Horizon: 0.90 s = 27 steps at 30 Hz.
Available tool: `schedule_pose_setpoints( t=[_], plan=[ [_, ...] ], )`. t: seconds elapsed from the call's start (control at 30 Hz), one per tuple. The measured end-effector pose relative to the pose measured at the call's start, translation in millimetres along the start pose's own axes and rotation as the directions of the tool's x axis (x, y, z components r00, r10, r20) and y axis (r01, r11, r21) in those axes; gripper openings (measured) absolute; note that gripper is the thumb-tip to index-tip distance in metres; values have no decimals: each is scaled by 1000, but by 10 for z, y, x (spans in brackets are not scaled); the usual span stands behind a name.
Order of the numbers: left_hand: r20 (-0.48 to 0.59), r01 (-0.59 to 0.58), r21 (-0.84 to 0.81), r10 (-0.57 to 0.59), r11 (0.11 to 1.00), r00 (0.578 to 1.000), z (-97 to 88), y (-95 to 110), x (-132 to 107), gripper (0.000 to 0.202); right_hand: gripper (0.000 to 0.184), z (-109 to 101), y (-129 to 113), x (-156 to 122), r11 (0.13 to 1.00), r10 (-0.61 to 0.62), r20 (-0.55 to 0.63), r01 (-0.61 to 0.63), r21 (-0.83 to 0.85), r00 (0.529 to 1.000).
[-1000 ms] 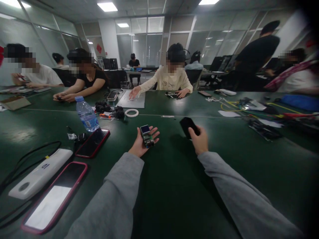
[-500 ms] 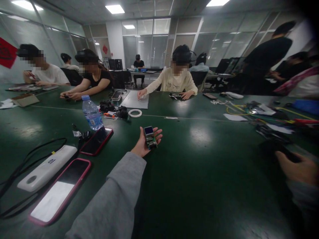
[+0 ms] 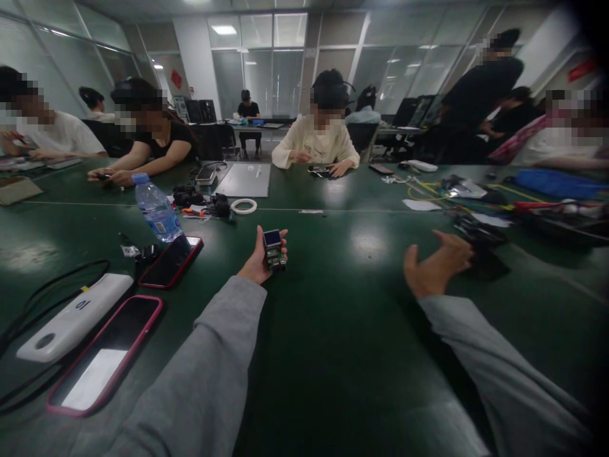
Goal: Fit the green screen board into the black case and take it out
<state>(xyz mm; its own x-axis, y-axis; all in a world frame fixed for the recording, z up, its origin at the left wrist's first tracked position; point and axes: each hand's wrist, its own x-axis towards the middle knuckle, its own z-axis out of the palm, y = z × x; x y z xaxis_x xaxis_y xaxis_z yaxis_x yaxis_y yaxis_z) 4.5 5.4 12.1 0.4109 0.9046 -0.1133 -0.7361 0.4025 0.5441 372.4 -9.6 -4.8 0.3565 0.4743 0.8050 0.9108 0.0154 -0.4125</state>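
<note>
My left hand (image 3: 260,259) is stretched forward over the green table (image 3: 333,330), fingers curled round a small circuit board with a little screen (image 3: 273,249). My right hand (image 3: 436,266) hovers open to the right, thumb up and fingers spread, holding nothing. Just beyond its fingertips a small black object (image 3: 481,262) lies on the table. Both arms wear grey sleeves.
At my left lie a pink-cased phone (image 3: 105,360), a white power bank (image 3: 71,316), a red-cased phone (image 3: 171,261) and a water bottle (image 3: 156,209). Cables and parts (image 3: 476,197) clutter the right side. Several people sit across the table; one opposite handles a device.
My right hand carried the black object off to the right, set it on the table and now hangs open beside it. My left hand has closed its fingers more round the board.
</note>
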Motion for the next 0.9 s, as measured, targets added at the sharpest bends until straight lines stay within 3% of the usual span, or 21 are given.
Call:
schedule_pose_setpoints(
  t=[0.07,0.13,0.23,0.33,0.4,0.43,0.57,0.73,0.9],
  plan=[
    [-6,-8,20,8,1000,1000,2,-11,-11,64,47,35,-624,-217,973,-194,52,185,142,980],
    [-16,-18,30,18,999,1000,0,-22,-12,63,40,41,-1209,-457,913,-322,113,277,300,940],
    [-33,-36,21,36,999,999,-7,-23,11,62,27,23,-1932,-798,780,-538,188,401,480,822],
    [-71,-38,-9,37,999,997,-17,-4,47,60,18,14,-2378,-1017,678,-686,267,460,573,677],
    [-84,-42,-33,40,999,996,-27,5,59,59,18,33,-2496,-1071,665,-712,324,451,595,623],
    [-85,-50,-42,46,998,995,-34,7,59,58,19,52,-2510,-1074,683,-696,347,433,588,628],
    [-106,-82,-34,78,996,991,-58,0,30,55,24,186,-2412,-1024,767,-577,394,309,562,715],
    [-112,-19,-8,18,1000,994,-47,22,-3,63,27,380,-2292,-1001,759,-526,390,209,617,756],
    [-106,-40,5,41,999,994,-55,25,14,52,25,614,-2110,-939,784,-334,415,4,621,847]
  ],
)
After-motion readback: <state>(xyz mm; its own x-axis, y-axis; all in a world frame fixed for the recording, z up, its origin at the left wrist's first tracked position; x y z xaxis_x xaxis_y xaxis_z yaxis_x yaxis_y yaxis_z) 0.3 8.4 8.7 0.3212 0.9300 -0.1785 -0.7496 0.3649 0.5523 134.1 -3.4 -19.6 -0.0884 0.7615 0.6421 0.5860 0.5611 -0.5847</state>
